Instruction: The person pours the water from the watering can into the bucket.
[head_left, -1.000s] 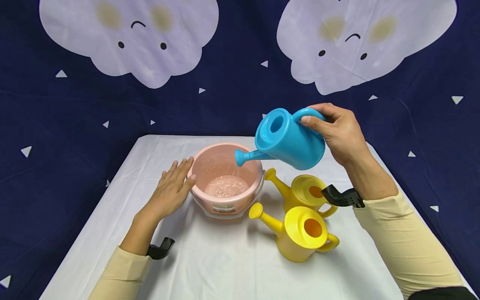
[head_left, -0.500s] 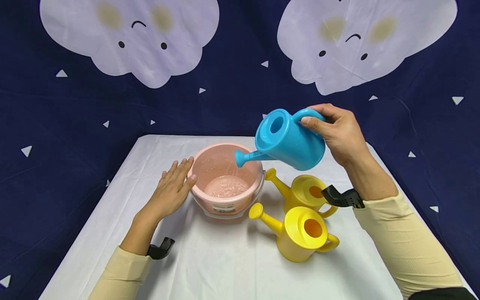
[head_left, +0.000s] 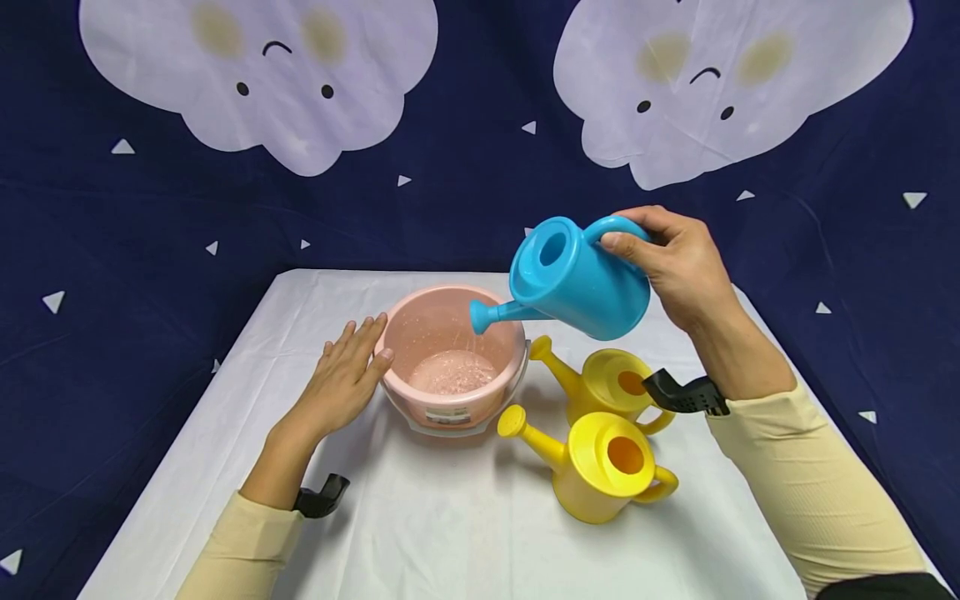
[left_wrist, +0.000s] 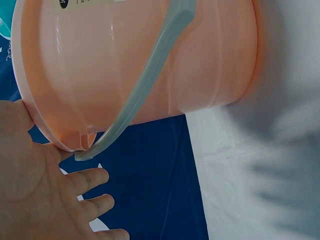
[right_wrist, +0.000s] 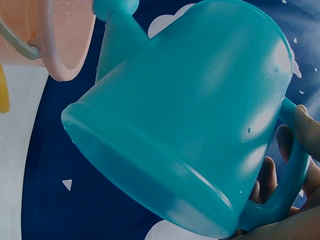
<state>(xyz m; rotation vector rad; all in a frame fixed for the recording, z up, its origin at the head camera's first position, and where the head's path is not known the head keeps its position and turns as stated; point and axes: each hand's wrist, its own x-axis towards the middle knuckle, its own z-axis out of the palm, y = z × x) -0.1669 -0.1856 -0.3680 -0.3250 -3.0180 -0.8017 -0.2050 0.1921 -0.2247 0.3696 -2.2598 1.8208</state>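
My right hand [head_left: 678,262] grips the handle of a blue watering can [head_left: 581,279], tilted with its spout down over the pink bucket [head_left: 450,402]. Thin streams of water fall from the spout's rose, and the water [head_left: 453,372] in the bucket ripples. In the right wrist view, fingers curl round the handle [right_wrist: 280,200]; a few droplets cling to the can. My left hand [head_left: 341,375] lies with straight fingers against the bucket's left rim. The left wrist view shows the palm [left_wrist: 30,175] at that rim, beside the joint of the grey bucket handle [left_wrist: 145,80].
Two yellow watering cans [head_left: 600,467] stand upright right of the bucket, one behind the other, spouts toward it. All rest on a white-covered table [head_left: 442,517]. A dark blue cloth [head_left: 480,200] with clouds and triangles hangs behind. Each wrist wears a black camera mount [head_left: 321,497].
Water keeps streaming from the blue watering can, and the ripples in the bucket shift. Both hands and the cans hold practically the same positions.
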